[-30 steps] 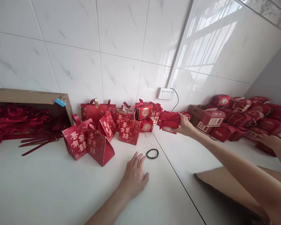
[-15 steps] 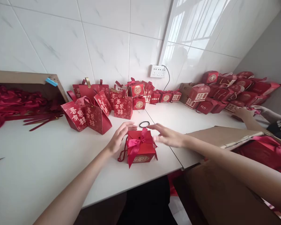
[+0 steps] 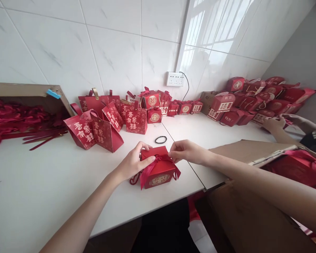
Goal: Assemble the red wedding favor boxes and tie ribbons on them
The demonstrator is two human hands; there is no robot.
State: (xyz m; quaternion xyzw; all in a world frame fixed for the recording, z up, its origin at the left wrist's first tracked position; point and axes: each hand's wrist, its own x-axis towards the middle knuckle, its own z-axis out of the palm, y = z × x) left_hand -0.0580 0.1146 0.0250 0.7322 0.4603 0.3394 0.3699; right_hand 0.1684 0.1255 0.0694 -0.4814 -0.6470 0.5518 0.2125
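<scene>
A small red gift box (image 3: 160,172) with a pink-red ribbon bow stands near the front edge of the white table (image 3: 42,189). My left hand (image 3: 133,163) is curled over the box's left top, fingers pinching the ribbon. My right hand (image 3: 183,151) pinches the ribbon at the box's right top. A dark red cord hangs down the box's left side.
A black hair tie (image 3: 160,139) lies just behind the box. Red paper bags (image 3: 100,128) and several small red boxes (image 3: 184,107) line the tiled wall. A carton of red ribbons (image 3: 18,116) lies left; an open carton (image 3: 252,182) stands right. Another person's hand (image 3: 274,123) reaches among boxes far right.
A second ago my right hand held a red box by the wall. The box now stands before me, and both hands, open half a second ago, have closed on its ribbon.
</scene>
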